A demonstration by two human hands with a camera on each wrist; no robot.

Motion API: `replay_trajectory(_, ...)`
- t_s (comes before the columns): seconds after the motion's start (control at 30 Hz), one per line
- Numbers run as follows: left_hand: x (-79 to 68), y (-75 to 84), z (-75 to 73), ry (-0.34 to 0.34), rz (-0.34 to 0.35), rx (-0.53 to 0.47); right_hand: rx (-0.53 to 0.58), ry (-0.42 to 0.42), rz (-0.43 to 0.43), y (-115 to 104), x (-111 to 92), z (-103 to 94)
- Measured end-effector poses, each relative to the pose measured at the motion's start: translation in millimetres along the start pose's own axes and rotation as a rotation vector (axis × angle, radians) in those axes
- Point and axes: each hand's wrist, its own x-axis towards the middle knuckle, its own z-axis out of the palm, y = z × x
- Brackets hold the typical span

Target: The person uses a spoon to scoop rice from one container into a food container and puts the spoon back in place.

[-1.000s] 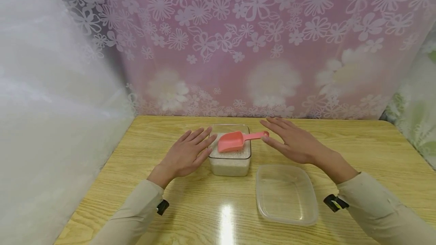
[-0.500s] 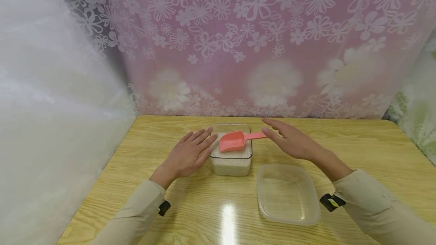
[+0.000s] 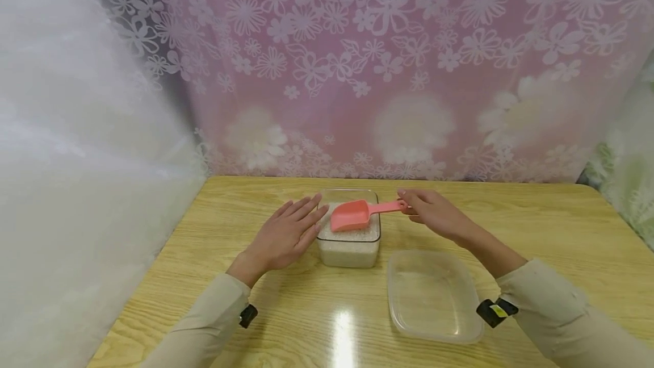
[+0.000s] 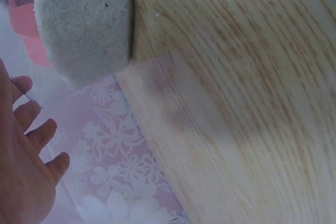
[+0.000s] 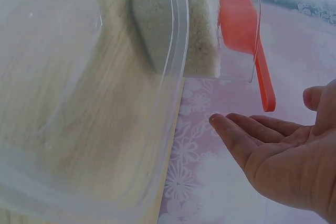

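Note:
A pink scoop (image 3: 351, 216) lies on the rice in a clear square container (image 3: 349, 255), its handle jutting out over the right rim. My left hand (image 3: 284, 236) has its fingers extended at the container's left rim. At the handle's end is my right hand (image 3: 440, 216), thumb above and fingers below. The right wrist view shows a gap between the scoop (image 5: 239, 22) handle's tip and the fingers of this right hand (image 5: 283, 166). In the left wrist view, the fingers of the left hand (image 4: 26, 156) are spread near the container wall.
A second clear plastic container (image 3: 434, 337), wide and low, stands on the wooden table (image 3: 291, 322) in front of my right hand. A pink floral curtain (image 3: 327, 101) hangs behind the table, and a white sheet (image 3: 92, 186) hangs on the left.
My right hand has moved slightly in around the scoop's handle end, its thumb and fingers drawing closer together. The left hand stays at the container's rim.

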Motion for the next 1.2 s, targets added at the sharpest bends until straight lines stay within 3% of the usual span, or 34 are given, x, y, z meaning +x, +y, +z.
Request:
replay_trajectory(0.1, -0.4, 0.6, 1.2, 0.011, -0.002, -0.004, 0.042, -0.008, 0.032, 1.8, -0.6, 1.8)
replay_trajectory(0.33, 0.9, 1.8, 2.0, -0.001, -0.011, -0.008, -0.056, 0.02, 0.069, 5.6, -2.8, 5.2)
replay_trajectory(0.7, 0.6, 1.9, 2.0, 0.023, -0.004, -0.021, -0.018, -0.024, 0.084, 9.3, 1.4, 7.5)
replay_trajectory(1.2, -0.8, 2.8, 2.3, 0.028, -0.007, -0.029, 0.25, 0.011, 0.092, 11.9, -1.3, 5.1)
